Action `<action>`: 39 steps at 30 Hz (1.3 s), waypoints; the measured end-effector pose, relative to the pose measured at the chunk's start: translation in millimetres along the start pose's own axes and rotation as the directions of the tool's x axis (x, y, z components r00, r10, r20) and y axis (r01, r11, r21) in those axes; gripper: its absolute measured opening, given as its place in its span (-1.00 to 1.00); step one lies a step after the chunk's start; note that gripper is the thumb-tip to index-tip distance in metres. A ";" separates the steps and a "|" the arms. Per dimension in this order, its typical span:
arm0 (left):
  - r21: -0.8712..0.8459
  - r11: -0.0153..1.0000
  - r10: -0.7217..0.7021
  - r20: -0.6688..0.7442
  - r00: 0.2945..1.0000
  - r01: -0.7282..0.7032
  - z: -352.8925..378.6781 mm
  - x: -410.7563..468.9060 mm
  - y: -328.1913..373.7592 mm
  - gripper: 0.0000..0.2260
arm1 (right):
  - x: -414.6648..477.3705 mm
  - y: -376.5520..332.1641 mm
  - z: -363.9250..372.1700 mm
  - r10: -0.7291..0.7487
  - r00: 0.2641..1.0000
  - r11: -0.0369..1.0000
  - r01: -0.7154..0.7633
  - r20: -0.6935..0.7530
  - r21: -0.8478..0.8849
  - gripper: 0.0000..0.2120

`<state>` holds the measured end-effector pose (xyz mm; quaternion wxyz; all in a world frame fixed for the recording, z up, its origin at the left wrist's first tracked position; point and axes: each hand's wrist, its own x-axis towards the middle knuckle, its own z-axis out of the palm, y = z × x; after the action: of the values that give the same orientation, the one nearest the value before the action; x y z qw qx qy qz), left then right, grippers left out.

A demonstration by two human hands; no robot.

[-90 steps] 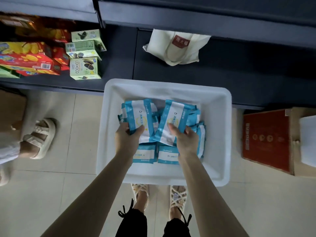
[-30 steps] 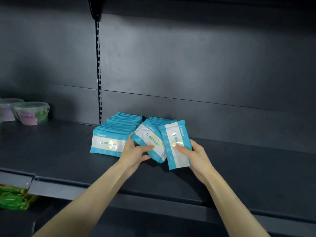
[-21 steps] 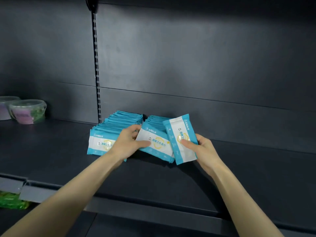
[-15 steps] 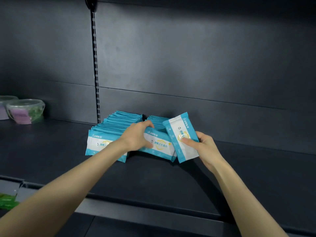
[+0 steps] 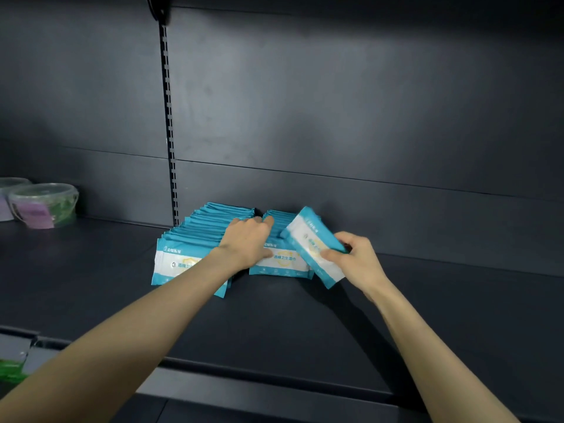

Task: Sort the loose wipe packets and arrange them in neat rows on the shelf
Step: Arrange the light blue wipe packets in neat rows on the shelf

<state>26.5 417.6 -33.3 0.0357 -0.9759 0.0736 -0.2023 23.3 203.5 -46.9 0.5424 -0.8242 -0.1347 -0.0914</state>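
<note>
Two rows of blue-and-white wipe packets stand on the dark shelf [image 5: 305,325] against its back wall: the left row [image 5: 183,254] and the shorter right row [image 5: 285,262]. My left hand [image 5: 247,241] lies over the front packet of the right row, fingers stretched across the packet tops, thumb on its face, pressing it back. My right hand [image 5: 357,261] pinches one loose wipe packet [image 5: 311,242], tilted, just right of that row and touching its front corner.
Two clear lidded tubs [image 5: 42,206] sit at the shelf's far left. A slotted upright rail [image 5: 168,117] runs down the back wall behind the left row. Green packs [image 5: 9,367] show on a lower level at bottom left. The shelf stretches bare to the right.
I came up from the white bin to the shelf with packets. My left hand's packet now stands at the front of the right row; my right hand's packet has tilted closer.
</note>
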 end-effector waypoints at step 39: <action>0.143 0.969 0.120 0.441 0.890 -0.202 2.6 20.3 -6.3 -0.10 | 38.6 4.7 32.4 0.076 0.941 0.551 0.236 0.330 -0.800 -0.05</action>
<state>46.8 420.7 -27.2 0.1581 -0.9793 0.1258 0.0149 61.5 236.3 -52.3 0.0541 -0.9775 -0.2012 -0.0313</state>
